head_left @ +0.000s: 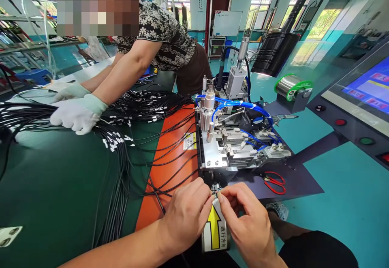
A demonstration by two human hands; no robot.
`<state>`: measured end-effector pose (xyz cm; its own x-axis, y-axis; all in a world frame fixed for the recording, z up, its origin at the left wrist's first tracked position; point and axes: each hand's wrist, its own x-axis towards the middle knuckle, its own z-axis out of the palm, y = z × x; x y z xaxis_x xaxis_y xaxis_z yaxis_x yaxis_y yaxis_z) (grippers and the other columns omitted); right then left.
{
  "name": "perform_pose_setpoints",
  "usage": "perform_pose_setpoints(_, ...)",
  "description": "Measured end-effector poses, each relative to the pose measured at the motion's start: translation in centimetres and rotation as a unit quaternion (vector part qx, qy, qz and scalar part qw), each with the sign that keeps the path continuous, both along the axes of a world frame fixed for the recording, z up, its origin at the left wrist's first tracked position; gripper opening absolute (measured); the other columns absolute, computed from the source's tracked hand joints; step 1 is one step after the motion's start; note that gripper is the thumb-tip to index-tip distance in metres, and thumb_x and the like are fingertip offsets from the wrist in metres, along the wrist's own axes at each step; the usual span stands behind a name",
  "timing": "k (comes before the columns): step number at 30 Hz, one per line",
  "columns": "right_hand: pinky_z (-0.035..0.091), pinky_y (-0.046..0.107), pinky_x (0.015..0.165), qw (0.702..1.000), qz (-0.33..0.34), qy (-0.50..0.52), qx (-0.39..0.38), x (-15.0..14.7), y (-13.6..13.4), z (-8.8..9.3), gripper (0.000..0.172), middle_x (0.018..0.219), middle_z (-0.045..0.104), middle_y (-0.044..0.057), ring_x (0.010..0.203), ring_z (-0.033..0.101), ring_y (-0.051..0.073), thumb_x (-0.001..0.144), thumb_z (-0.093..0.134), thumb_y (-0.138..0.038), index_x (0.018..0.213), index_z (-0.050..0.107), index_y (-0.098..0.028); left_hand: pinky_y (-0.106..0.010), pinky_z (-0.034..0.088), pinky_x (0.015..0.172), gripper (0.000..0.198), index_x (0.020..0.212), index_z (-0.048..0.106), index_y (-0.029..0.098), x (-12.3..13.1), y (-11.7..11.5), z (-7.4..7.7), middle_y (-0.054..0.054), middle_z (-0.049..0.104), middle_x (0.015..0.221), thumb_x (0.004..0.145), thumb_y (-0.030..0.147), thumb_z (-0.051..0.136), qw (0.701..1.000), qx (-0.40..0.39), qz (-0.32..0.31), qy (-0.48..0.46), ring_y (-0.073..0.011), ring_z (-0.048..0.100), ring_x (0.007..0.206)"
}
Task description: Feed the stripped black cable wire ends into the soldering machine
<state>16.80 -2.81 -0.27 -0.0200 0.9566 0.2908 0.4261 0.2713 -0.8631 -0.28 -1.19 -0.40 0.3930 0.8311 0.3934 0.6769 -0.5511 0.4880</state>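
My left hand (190, 209) is closed in a pinch, and a thin black cable (159, 197) runs in behind it from the left. Opposite it, my right hand (247, 219) also pinches, thumb and forefinger pressed together. Both sets of fingertips meet at a small metal fixture (215, 187) on the near end of the machine (237, 138). What lies between the right fingertips is too small to make out. Just below the fingertips is a white label with a yellow arrow (214, 229).
Black cables with white ends (114, 140) lie bundled on the green table (60, 187). Across it, a co-worker's gloved hands (75, 112) grip a bundle. Others cross the orange panel (170, 146). Right are red-handled scissors (275, 183), a solder spool (293, 87) and a control screen (369, 83).
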Motion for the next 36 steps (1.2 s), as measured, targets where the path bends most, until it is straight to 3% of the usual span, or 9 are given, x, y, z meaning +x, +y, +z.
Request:
perform_pose_setpoints(5,0.049,0.028,0.067,0.993,0.028,-0.051,0.107,-0.6,-0.3,-1.2,0.012,0.083,0.059,0.004,0.073,0.059,0.016,0.097,0.054,-0.012,0.098,0.064,-0.018,-0.028,0.043,0.063,0.019,0.083,0.058,0.018,-0.1,-0.1,-0.2,-0.003,0.056,0.077,0.098,0.017,0.047,0.999,-0.022,0.002,-0.023,-0.0171,0.054,0.069)
perform_pose_setpoints(8,0.049,0.027,0.066,0.989,0.071,-0.060,0.112,-0.5,-0.5,-1.4,0.014,0.083,0.058,0.005,0.071,0.059,0.016,0.097,0.052,-0.011,0.099,0.064,-0.018,-0.027,0.042,0.062,0.018,0.084,0.058,0.018,-0.2,0.2,-0.2,-0.003,0.055,0.077,0.097,0.017,0.047,0.999,-0.018,0.007,-0.028,-0.0166,0.054,0.068)
perform_pose_setpoints(11,0.049,0.026,0.065,0.992,0.102,-0.026,0.066,0.6,-0.4,-0.5,0.012,0.083,0.060,0.004,0.072,0.060,0.016,0.097,0.053,-0.016,0.094,0.064,-0.020,-0.028,0.041,0.062,0.020,0.083,0.058,0.018,-0.2,0.4,0.0,-0.003,0.055,0.077,0.099,0.019,0.046,1.000,-0.008,0.007,-0.014,-0.0169,0.054,0.069)
perform_pose_setpoints(15,0.048,0.025,0.061,0.998,0.006,0.017,-0.068,2.3,0.6,1.2,0.012,0.084,0.063,0.002,0.072,0.060,0.016,0.096,0.060,-0.031,0.089,0.066,-0.022,-0.029,0.040,0.063,0.024,0.079,0.056,0.018,-0.1,0.4,0.3,-0.003,0.054,0.076,0.100,0.019,0.044,1.000,-0.005,-0.012,0.006,-0.0171,0.052,0.069)
perform_pose_setpoints(18,0.048,0.027,0.066,0.990,0.027,0.023,-0.140,2.5,1.6,1.6,0.019,0.089,0.064,0.003,0.079,0.061,0.018,0.096,0.059,-0.038,0.091,0.067,-0.022,-0.029,0.041,0.065,0.024,0.080,0.056,0.017,-0.1,0.3,0.5,-0.004,0.054,0.077,0.101,0.017,0.043,1.000,-0.010,-0.021,0.004,-0.0175,0.052,0.071)
perform_pose_setpoints(21,0.045,0.028,0.065,0.987,0.050,0.010,-0.151,2.1,2.2,1.5,0.021,0.090,0.062,0.003,0.078,0.058,0.018,0.096,0.058,-0.039,0.089,0.067,-0.022,-0.029,0.040,0.064,0.024,0.079,0.055,0.017,-0.1,0.3,0.5,-0.004,0.053,0.077,0.100,0.016,0.043,0.999,-0.006,-0.034,0.007,-0.0175,0.051,0.071)
perform_pose_setpoints(30,0.041,0.029,0.068,0.989,0.122,-0.034,-0.075,0.9,2.9,2.3,0.026,0.080,0.055,0.001,0.075,0.054,0.016,0.099,0.053,-0.032,0.078,0.061,-0.020,-0.030,0.033,0.058,0.025,0.075,0.052,0.018,-0.3,0.4,0.6,-0.003,0.050,0.074,0.099,0.015,0.044,0.997,0.049,-0.063,0.022,-0.0165,0.045,0.065)
perform_pose_setpoints(33,0.042,0.027,0.068,0.987,0.086,0.031,-0.132,1.3,3.0,2.0,0.026,0.081,0.057,0.001,0.075,0.053,0.016,0.099,0.053,-0.038,0.083,0.063,-0.020,-0.029,0.036,0.059,0.024,0.079,0.056,0.017,-0.3,0.5,0.4,-0.003,0.051,0.074,0.100,0.016,0.044,0.998,0.041,-0.036,0.013,-0.0167,0.046,0.066)
perform_pose_setpoints(36,0.039,0.025,0.059,0.968,0.047,0.109,-0.221,2.1,2.8,1.3,0.030,0.076,0.056,-0.001,0.067,0.049,0.014,0.097,0.054,-0.048,0.091,0.065,-0.020,-0.030,0.039,0.062,0.024,0.082,0.059,0.017,-0.2,0.6,0.3,-0.004,0.053,0.076,0.100,0.017,0.044,0.999,0.028,-0.023,0.007,-0.0175,0.049,0.069)
